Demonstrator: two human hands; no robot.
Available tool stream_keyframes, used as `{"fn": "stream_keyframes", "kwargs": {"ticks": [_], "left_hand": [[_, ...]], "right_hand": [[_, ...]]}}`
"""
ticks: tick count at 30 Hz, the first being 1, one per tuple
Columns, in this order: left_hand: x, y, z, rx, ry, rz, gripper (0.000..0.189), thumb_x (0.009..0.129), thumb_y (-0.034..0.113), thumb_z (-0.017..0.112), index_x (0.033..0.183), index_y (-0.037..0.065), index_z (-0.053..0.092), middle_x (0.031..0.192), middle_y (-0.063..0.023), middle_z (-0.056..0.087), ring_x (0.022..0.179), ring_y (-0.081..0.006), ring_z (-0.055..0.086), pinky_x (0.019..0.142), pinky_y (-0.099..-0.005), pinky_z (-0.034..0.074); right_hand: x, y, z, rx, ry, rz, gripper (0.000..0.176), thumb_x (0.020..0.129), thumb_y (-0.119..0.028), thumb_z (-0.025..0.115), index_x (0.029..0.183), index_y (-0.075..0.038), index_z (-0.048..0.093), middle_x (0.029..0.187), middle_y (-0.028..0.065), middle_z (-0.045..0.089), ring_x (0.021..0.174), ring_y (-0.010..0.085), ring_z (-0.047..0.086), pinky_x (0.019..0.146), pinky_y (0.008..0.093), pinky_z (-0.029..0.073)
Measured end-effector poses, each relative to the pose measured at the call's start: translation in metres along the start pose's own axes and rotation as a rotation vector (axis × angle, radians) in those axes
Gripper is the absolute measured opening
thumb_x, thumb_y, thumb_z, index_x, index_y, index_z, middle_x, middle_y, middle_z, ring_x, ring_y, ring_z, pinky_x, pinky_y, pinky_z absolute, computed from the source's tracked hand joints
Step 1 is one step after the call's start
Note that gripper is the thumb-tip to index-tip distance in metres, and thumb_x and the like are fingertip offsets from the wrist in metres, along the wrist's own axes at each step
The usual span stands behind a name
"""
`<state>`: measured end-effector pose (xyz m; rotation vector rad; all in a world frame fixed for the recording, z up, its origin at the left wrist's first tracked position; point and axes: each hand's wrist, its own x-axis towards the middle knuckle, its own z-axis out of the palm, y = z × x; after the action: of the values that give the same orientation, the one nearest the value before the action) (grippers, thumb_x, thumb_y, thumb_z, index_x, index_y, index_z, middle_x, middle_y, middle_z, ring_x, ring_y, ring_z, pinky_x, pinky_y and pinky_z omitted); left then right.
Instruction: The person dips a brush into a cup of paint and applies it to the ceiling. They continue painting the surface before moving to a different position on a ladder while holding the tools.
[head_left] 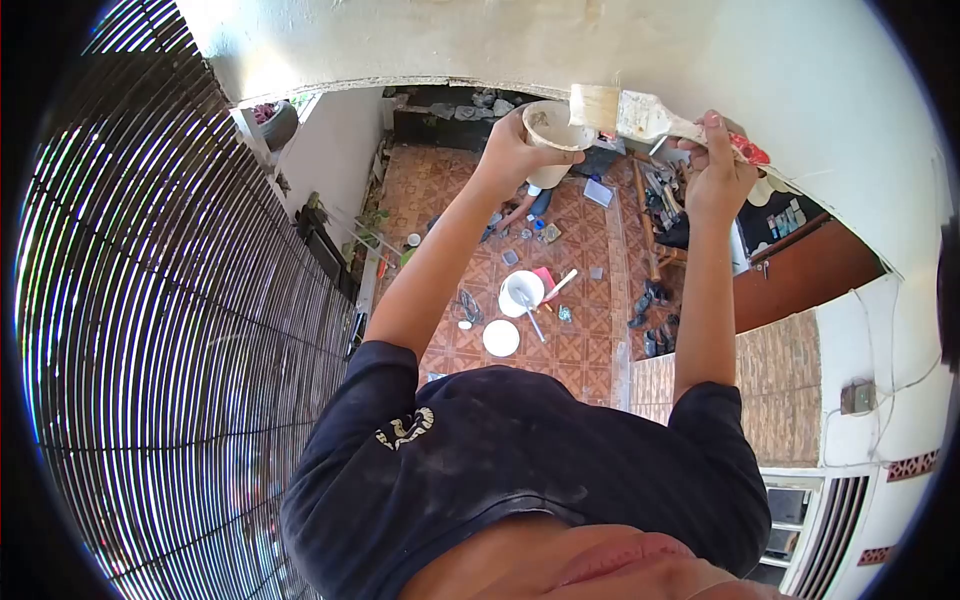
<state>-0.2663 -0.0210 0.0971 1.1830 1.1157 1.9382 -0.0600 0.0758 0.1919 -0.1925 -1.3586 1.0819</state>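
My left hand is wrapped round a small whitish cup, its open top facing up and its inside smeared with pale paint. My right hand grips a wide paintbrush by its handle, which is red at the end. The brush lies level, pointing left, with its pale bristles just above the cup's right rim. Both hands are raised close under the edge of a white painted surface, which the brush overlaps in this view.
Far below, a tiled floor holds a white bucket, a round white lid and scattered small items. Another person's arm reaches in there. A slatted blind hangs at left; shoes and a brown door are at right.
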Motion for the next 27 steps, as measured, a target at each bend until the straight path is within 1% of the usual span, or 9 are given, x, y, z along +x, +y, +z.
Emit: {"fn": "stream_keyframes", "kwargs": {"ticks": [5,6,10,14,16,17,19,22,27], "left_hand": [[-0.001,0.005,-0.002,0.019,-0.032,-0.008,0.063,0.06,0.006,0.091,0.115,-0.003,0.062,0.106,-0.0108,0.07,0.095,-0.0183,0.067,0.086,-0.0331,0.054],[0.0,0.005,-0.001,0.008,-0.037,-0.005,0.063,0.06,0.006,0.091,0.115,-0.002,0.062,0.106,-0.0107,0.07,0.095,-0.0184,0.067,0.086,-0.0332,0.054],[0.007,0.0,-0.005,0.003,-0.048,-0.003,0.063,0.059,0.008,0.091,0.114,-0.002,0.062,0.105,-0.0106,0.07,0.095,-0.0188,0.067,0.086,-0.0334,0.054],[0.005,0.006,-0.003,0.011,-0.021,-0.021,0.062,0.06,0.008,0.091,0.114,-0.002,0.062,0.105,-0.0108,0.07,0.095,-0.0188,0.067,0.085,-0.0336,0.054],[0.005,0.007,-0.002,0.013,-0.013,-0.021,0.062,0.06,0.008,0.091,0.114,-0.002,0.062,0.105,-0.0108,0.07,0.095,-0.0188,0.067,0.085,-0.0337,0.054],[0.005,0.008,-0.002,0.025,-0.02,-0.021,0.061,0.06,0.009,0.091,0.114,-0.002,0.062,0.105,-0.0108,0.071,0.094,-0.0186,0.067,0.084,-0.0335,0.054],[0.003,0.011,0.0,0.034,-0.023,-0.027,0.061,0.061,0.009,0.091,0.113,-0.002,0.062,0.104,-0.0107,0.071,0.093,-0.0185,0.068,0.084,-0.0332,0.054],[0.002,0.008,0.001,0.069,0.009,-0.061,0.06,0.061,0.009,0.091,0.113,-0.002,0.062,0.103,-0.0103,0.071,0.093,-0.0179,0.068,0.083,-0.0327,0.054],[0.002,-0.001,0.003,-0.016,-0.053,0.01,0.059,0.061,0.01,0.091,0.112,-0.002,0.063,0.103,-0.0095,0.071,0.092,-0.0169,0.067,0.083,-0.032,0.054]], "right_hand": [[0.027,-0.038,0.019,-0.198,-0.114,-0.089,0.016,0.092,-0.009,0.068,0.097,0.007,0.065,0.085,0.0118,0.066,0.065,0.018,0.065,0.064,0.034,0.06],[0.043,-0.038,0.01,-0.446,-0.138,-0.122,0.018,0.091,-0.009,0.068,0.098,0.008,0.066,0.09,0.0135,0.067,0.071,0.0183,0.067,0.069,0.0334,0.059],[0.067,-0.07,0.037,-0.365,-0.457,-0.335,0.013,0.089,-0.008,0.071,0.093,0.004,0.071,0.087,0.0064,0.07,0.07,0.0145,0.065,0.066,0.0289,0.056],[0.1,-0.094,0.047,-0.502,-0.505,-0.415,0.016,0.086,-0.006,0.074,0.097,0.005,0.068,0.09,0.0097,0.072,0.08,0.0173,0.069,0.075,0.0289,0.056],[0.09,-0.113,0.064,-0.597,-0.624,-0.949,0.021,0.075,0.001,0.081,0.089,-0.003,0.065,0.075,0.0104,0.064,0.069,0.0243,0.067,0.058,0.0319,0.053],[0.084,-0.116,0.067,-0.598,-0.626,-0.947,0.021,0.075,0.001,0.081,0.089,-0.003,0.065,0.075,0.0104,0.064,0.069,0.0243,0.067,0.058,0.0319,0.053],[0.075,-0.119,0.069,-0.787,-0.642,-1.358,0.018,0.079,0.002,0.078,0.094,0.001,0.068,0.091,0.0097,0.072,0.083,0.0205,0.069,0.075,0.0286,0.057],[0.049,-0.096,0.053,-0.874,-0.986,-1.276,0.033,0.068,-0.004,0.084,0.095,-0.003,0.066,0.089,0.011,0.067,0.09,0.0319,0.068,0.074,0.0347,0.058],[0.0,-0.049,0.028,-0.894,-1.083,-1.254,0.027,0.072,-0.009,0.073,0.097,-0.004,0.065,0.088,0.007,0.061,0.091,0.0262,0.064,0.079,0.0352,0.056]]}}
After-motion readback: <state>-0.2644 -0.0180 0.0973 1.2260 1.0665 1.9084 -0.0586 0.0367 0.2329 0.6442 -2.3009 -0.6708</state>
